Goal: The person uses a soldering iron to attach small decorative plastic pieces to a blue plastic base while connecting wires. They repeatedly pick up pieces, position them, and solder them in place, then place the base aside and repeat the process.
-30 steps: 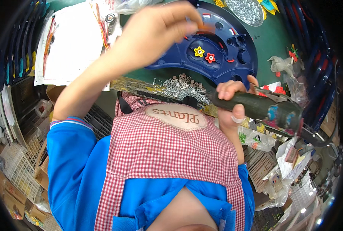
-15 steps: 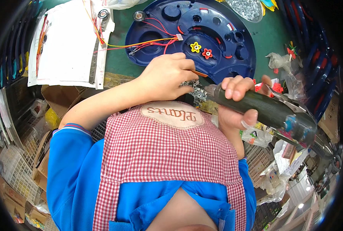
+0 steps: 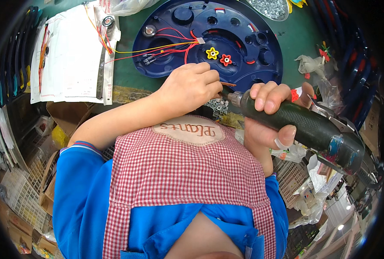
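Observation:
My right hand [image 3: 269,114] is wrapped round a dark green power screwdriver [image 3: 293,121], which lies almost level with its tip toward the left. My left hand [image 3: 192,86] is closed in a pinch at the screwdriver's tip; whatever lies between its fingers is hidden. Just below the tip is a heap of small silvery screws [image 3: 218,105]. Beyond my hands rests a dark blue curved plastic shell [image 3: 256,64]. A yellow star-shaped piece [image 3: 212,53] and a red star-shaped piece [image 3: 226,60] sit in it, with red and yellow wires [image 3: 170,46] running to a white connector [image 3: 200,40].
White sheets [image 3: 71,56] with wired round parts lie at the left of the green table [image 3: 129,69]. A dish of small metal parts [image 3: 269,8] stands at the far right. Stacked blue shells [image 3: 356,64] rise along the right edge, near crumpled clear plastic bags [image 3: 313,64].
My left hand has lifted away from the screws to the screwdriver's tip, its fingers more closed. The screwdriver's front end has come slightly left, and its rear has dipped to the right.

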Tool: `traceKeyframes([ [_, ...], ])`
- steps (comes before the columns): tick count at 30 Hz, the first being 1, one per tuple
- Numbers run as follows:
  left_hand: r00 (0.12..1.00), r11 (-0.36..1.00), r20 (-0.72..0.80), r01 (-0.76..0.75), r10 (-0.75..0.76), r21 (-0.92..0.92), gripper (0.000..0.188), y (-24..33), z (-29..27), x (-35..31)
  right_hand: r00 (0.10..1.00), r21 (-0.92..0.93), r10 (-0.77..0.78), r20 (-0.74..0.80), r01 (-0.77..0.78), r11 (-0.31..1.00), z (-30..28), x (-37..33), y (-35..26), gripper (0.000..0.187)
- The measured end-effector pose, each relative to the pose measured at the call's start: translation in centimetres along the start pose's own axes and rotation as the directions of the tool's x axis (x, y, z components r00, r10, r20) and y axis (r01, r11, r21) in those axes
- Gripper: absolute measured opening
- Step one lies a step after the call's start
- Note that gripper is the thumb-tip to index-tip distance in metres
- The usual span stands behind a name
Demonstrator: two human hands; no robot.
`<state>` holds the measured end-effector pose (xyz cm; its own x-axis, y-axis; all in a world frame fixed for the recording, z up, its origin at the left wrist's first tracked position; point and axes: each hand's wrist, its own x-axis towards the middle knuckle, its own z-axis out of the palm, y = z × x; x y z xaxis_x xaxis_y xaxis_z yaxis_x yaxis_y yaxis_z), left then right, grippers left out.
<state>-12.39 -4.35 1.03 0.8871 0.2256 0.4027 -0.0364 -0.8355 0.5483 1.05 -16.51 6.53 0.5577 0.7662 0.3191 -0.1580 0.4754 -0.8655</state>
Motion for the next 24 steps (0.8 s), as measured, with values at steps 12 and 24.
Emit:
traceKeyframes([
  [12, 0.943, 0.958, 0.223, 0.273, -0.248, -0.087, 0.021, -3.2, 0.3, 4.4, 0.967, -0.066, -0.151, -0.205, 0.14, 0.988, -3.1, 2.9, 0.0, 0.08],
  [24, 0.991, 0.979, 0.056, 0.132, -0.125, -0.155, 0.014, -4.8, 3.1, 5.1, 0.966, -0.131, -0.156, -0.206, 0.131, 0.983, -2.8, 3.7, 1.8, 0.081],
])
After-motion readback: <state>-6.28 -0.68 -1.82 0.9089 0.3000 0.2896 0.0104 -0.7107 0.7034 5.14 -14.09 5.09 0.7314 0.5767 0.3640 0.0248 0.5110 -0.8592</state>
